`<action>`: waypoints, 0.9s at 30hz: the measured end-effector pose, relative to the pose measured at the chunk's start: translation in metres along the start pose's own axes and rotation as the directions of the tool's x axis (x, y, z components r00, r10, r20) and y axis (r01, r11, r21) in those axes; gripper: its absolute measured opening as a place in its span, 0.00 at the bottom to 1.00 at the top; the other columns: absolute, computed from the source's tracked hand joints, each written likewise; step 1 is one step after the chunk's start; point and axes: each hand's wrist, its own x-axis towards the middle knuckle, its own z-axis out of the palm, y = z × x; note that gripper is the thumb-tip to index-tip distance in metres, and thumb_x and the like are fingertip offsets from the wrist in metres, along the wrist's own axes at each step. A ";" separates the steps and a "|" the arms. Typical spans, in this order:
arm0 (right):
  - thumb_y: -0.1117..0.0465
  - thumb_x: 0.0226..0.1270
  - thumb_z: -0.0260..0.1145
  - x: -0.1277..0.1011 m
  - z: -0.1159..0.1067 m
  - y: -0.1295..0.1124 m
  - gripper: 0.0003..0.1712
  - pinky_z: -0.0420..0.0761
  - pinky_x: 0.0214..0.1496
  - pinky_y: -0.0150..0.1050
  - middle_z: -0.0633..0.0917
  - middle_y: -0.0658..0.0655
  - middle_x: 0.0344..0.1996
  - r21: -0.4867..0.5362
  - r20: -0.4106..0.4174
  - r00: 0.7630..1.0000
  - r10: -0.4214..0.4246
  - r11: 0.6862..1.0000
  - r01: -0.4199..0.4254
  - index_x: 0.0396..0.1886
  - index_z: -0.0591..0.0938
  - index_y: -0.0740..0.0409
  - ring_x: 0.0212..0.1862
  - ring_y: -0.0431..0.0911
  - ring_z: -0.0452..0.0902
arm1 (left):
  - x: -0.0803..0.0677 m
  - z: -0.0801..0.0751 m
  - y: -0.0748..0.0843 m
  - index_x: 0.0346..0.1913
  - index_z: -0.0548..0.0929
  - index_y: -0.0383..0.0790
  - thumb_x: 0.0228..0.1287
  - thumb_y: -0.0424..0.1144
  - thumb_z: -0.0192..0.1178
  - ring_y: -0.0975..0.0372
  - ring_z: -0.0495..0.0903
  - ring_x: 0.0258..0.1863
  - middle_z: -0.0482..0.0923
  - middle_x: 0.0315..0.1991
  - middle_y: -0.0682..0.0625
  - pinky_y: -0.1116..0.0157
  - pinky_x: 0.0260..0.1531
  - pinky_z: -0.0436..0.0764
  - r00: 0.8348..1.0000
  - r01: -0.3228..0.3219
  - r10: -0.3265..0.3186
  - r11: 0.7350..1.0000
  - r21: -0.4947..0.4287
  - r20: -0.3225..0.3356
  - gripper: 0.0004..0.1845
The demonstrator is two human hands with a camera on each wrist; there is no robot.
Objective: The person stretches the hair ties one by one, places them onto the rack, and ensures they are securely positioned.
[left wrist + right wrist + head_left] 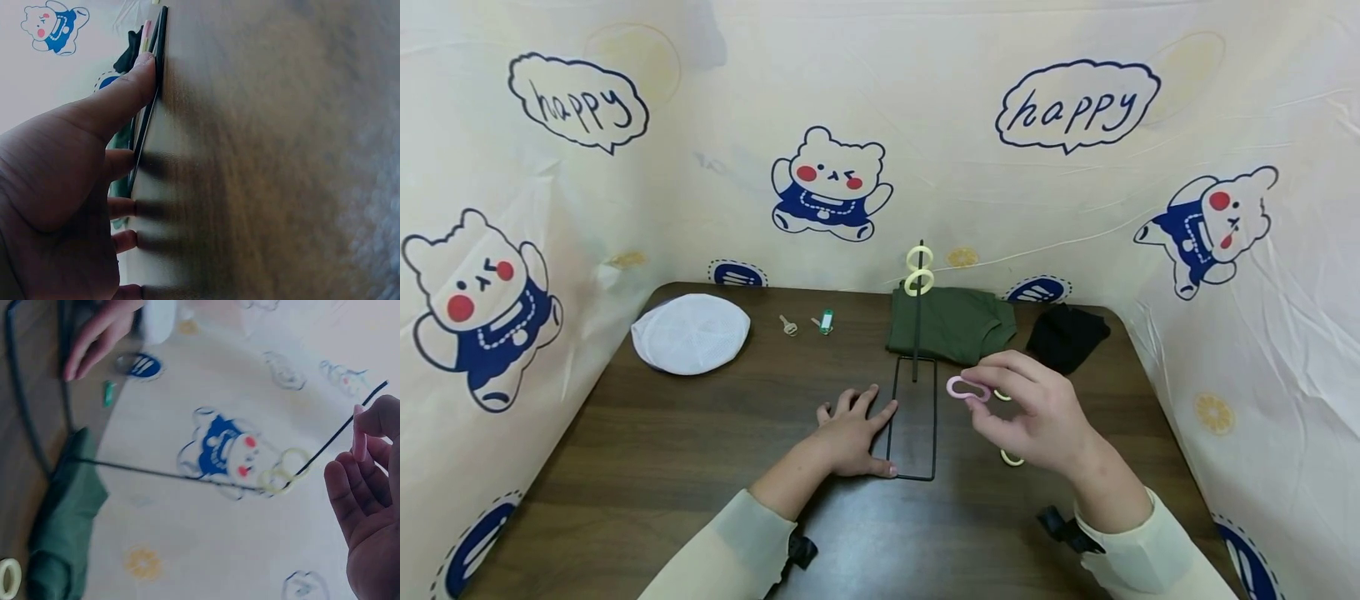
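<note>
Head cam looks down over the whole table (pixel 625 467); both wrist cams sit super close, all sharing the wire stand (pixel 914 417)

Count of items on the tabletop (pixel 625 467)

Rings: 1 pink (pixel 967 388), 4 yellow (pixel 919 269). Wire stand (pixel 914 417): 1. Cloths: 1 green (pixel 951 323), 1 black (pixel 1065 335). White cap (pixel 690 332): 1. Keys (pixel 807 323): 2.

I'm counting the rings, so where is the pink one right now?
In the head view the pink ring is pinched in the right hand, just right of the black wire stand.
</note>
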 end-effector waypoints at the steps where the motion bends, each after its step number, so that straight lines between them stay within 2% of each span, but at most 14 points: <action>1: 0.64 0.63 0.68 0.004 0.000 -0.004 0.11 0.82 0.37 0.31 0.87 0.57 0.39 0.010 -0.008 1.000 -0.018 1.000 0.018 0.43 0.89 0.63 0.34 0.44 0.80 | 0.000 0.000 0.000 0.84 0.55 0.62 0.54 0.77 0.66 0.40 0.46 0.79 0.42 0.85 0.44 0.28 0.64 0.54 1.000 0.000 0.000 1.000 -0.001 0.001 0.57; 6: 0.61 0.68 0.67 0.025 -0.001 -0.021 0.12 0.81 0.38 0.33 0.87 0.58 0.37 0.059 -0.042 0.995 -0.088 0.994 0.090 0.43 0.89 0.65 0.34 0.45 0.80 | 0.001 0.001 -0.001 0.84 0.55 0.62 0.53 0.77 0.66 0.40 0.46 0.79 0.42 0.85 0.44 0.27 0.63 0.54 1.000 0.000 0.000 1.000 -0.006 -0.002 0.57; 14: 0.64 0.68 0.68 0.051 0.005 -0.034 0.09 0.79 0.35 0.33 0.85 0.57 0.34 0.103 -0.101 0.977 -0.186 0.975 0.196 0.40 0.88 0.67 0.32 0.44 0.78 | 0.004 0.005 -0.003 0.83 0.56 0.64 0.51 0.79 0.65 0.41 0.47 0.79 0.43 0.85 0.45 0.28 0.63 0.55 1.000 0.006 -0.006 1.000 0.000 -0.010 0.58; 27: 0.66 0.65 0.67 0.053 0.018 -0.022 0.09 0.79 0.35 0.34 0.85 0.57 0.35 0.061 -0.074 0.980 -0.186 0.980 0.190 0.43 0.88 0.65 0.32 0.44 0.78 | 0.006 0.006 -0.004 0.83 0.56 0.63 0.51 0.79 0.64 0.41 0.47 0.78 0.43 0.84 0.45 0.28 0.63 0.56 1.000 -0.001 0.001 1.000 0.006 -0.015 0.58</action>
